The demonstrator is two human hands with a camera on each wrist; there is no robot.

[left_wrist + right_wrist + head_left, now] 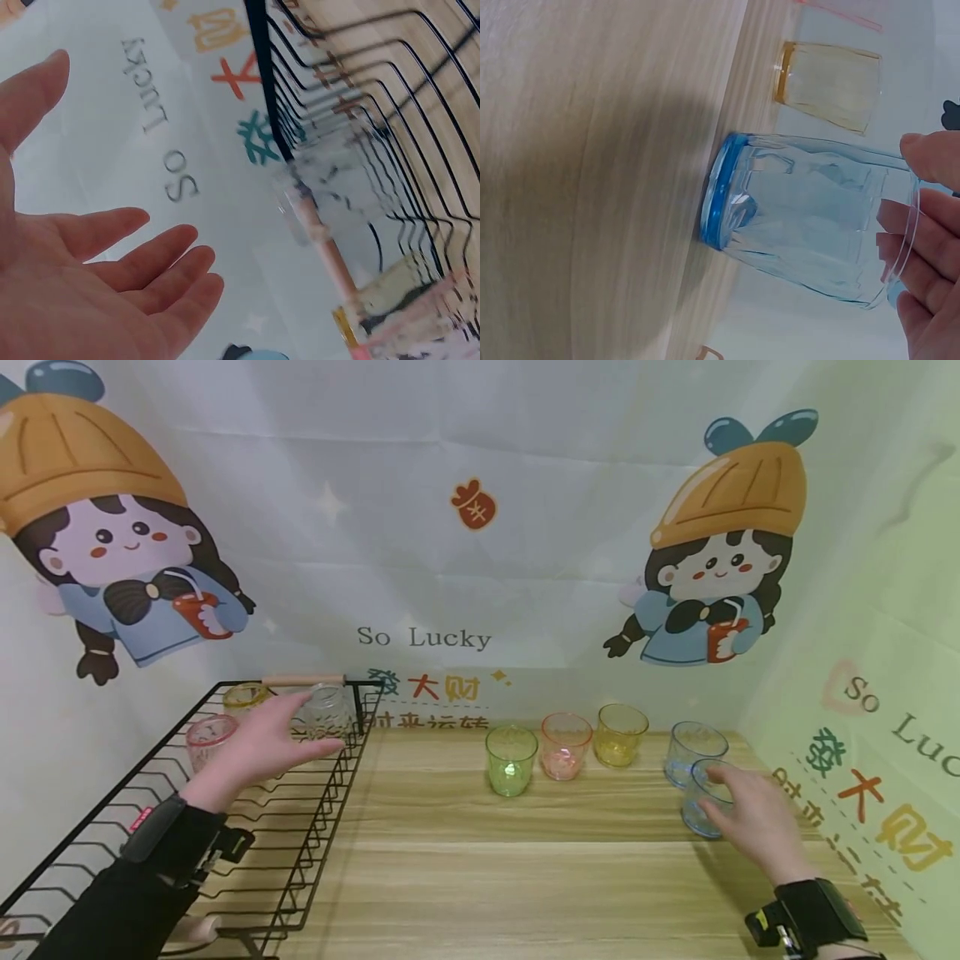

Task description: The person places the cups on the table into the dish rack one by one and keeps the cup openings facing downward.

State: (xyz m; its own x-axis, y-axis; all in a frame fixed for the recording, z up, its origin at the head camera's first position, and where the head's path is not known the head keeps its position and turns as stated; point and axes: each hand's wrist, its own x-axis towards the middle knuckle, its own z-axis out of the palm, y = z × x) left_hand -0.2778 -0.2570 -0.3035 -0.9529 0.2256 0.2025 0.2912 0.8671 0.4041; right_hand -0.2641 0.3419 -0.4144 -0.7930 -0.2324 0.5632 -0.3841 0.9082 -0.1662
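Observation:
My right hand [761, 822] holds a blue glass [703, 814] near its rim, thumb on one side and fingers on the other. In the right wrist view the same blue glass [810, 217] shows a thick blue base; whether it touches the table is hard to tell. A second blue glass [693, 747] stands just behind it. My left hand [262, 739] hovers over the black wire rack [322, 827], thumb and fingers spread, holding nothing. Nearest to it is a clear glass [328, 706] in the rack. Pink [206, 735] and yellow [243, 695] glasses stand there too.
Toward the back of the wooden table [525, 877] stand a green glass [512, 764], a pink glass [564, 747] and an amber glass [619, 739]. A printed cloth [420, 552] hangs behind the table and along its right side.

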